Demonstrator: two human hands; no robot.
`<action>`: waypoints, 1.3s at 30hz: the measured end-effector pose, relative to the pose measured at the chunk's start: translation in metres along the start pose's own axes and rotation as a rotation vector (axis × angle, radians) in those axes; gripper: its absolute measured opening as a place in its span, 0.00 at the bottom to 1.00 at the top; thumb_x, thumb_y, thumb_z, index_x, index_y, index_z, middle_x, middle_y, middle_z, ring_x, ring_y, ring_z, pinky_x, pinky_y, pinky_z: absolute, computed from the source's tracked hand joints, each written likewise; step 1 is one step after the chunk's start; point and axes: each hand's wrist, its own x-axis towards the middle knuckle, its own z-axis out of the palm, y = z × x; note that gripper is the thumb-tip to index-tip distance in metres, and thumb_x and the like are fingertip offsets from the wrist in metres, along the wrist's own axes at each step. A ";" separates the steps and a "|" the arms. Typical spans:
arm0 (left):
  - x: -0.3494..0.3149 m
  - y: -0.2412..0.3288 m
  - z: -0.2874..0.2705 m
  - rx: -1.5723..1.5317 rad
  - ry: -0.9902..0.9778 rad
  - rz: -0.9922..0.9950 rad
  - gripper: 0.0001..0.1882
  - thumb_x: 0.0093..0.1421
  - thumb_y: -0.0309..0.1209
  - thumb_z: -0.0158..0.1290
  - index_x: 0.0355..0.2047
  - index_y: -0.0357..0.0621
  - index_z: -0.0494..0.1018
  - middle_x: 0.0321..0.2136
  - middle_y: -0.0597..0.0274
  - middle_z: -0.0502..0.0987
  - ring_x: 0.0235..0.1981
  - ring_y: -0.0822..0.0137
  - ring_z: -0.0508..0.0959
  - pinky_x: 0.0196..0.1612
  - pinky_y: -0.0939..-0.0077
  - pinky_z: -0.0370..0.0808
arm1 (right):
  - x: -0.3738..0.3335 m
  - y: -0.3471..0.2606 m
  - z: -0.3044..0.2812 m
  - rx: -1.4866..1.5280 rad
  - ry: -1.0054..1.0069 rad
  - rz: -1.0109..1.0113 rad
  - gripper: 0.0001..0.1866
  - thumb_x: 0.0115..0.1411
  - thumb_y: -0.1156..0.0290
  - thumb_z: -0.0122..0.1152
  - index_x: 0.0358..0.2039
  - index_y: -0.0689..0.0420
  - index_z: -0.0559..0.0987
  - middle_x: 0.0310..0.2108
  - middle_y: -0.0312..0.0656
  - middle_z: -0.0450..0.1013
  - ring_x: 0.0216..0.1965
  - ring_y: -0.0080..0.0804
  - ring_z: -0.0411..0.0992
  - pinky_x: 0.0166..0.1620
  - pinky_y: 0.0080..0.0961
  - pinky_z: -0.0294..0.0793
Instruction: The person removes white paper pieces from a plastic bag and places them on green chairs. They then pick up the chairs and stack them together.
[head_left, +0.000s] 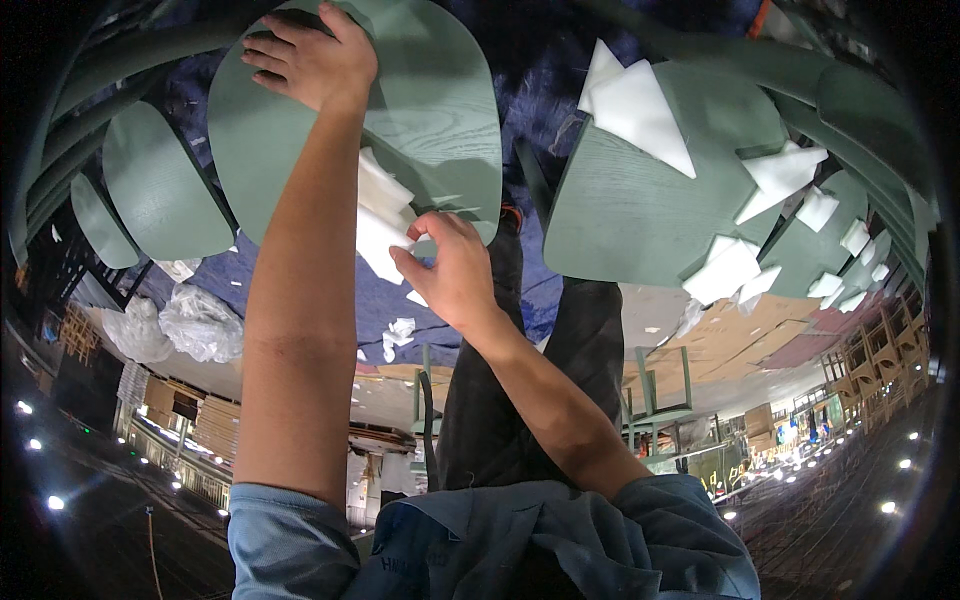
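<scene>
My left hand (pixel 318 65) lies with spread fingers on the far part of a green chair seat (pixel 440 100), whose wood grain shows. On the near part of that seat, several thin white foam sheets (pixel 383 225) are bunched together and stick out past its near edge. My right hand (pixel 452 272) is at their right side, with thumb and forefinger curled in a pinch at the edge of a sheet. The other fingers are bent, and part of the pinch is hard to make out.
Another green seat (pixel 620 220) stands to the right with white foam pieces (pixel 645 110) on it, and more scraps lie on seats beyond. Further green seats (pixel 160 190) line the left. Clear plastic bags (pixel 200 323) lie on the floor. Stacked wooden chairs (pixel 870 360) stand lower right.
</scene>
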 end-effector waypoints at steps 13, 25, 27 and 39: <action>0.002 -0.001 0.002 0.015 0.017 0.001 0.46 0.69 0.59 0.34 0.73 0.31 0.46 0.72 0.25 0.44 0.74 0.32 0.42 0.74 0.40 0.39 | -0.013 -0.007 0.007 -0.094 -0.027 0.017 0.13 0.48 0.58 0.77 0.32 0.45 0.83 0.50 0.38 0.72 0.49 0.43 0.70 0.50 0.42 0.68; 0.005 -0.004 0.004 0.025 0.028 0.005 0.46 0.68 0.58 0.38 0.72 0.30 0.48 0.71 0.24 0.45 0.74 0.32 0.43 0.74 0.40 0.39 | -0.023 -0.016 0.025 -0.094 0.128 -0.116 0.11 0.50 0.60 0.75 0.33 0.45 0.82 0.50 0.37 0.70 0.49 0.42 0.67 0.47 0.42 0.66; 0.003 -0.002 0.002 0.019 0.022 0.001 0.46 0.68 0.58 0.38 0.72 0.29 0.47 0.71 0.24 0.45 0.74 0.32 0.43 0.74 0.40 0.40 | -0.023 -0.019 0.028 -0.080 0.114 -0.125 0.11 0.50 0.61 0.76 0.32 0.46 0.82 0.51 0.37 0.71 0.48 0.41 0.68 0.46 0.40 0.66; 0.009 -0.013 0.021 0.062 0.094 0.025 0.47 0.67 0.61 0.36 0.72 0.33 0.51 0.72 0.27 0.48 0.74 0.33 0.46 0.73 0.39 0.42 | 0.027 -0.030 0.069 0.091 0.246 -0.175 0.14 0.47 0.73 0.70 0.33 0.54 0.74 0.43 0.43 0.74 0.43 0.47 0.69 0.44 0.44 0.66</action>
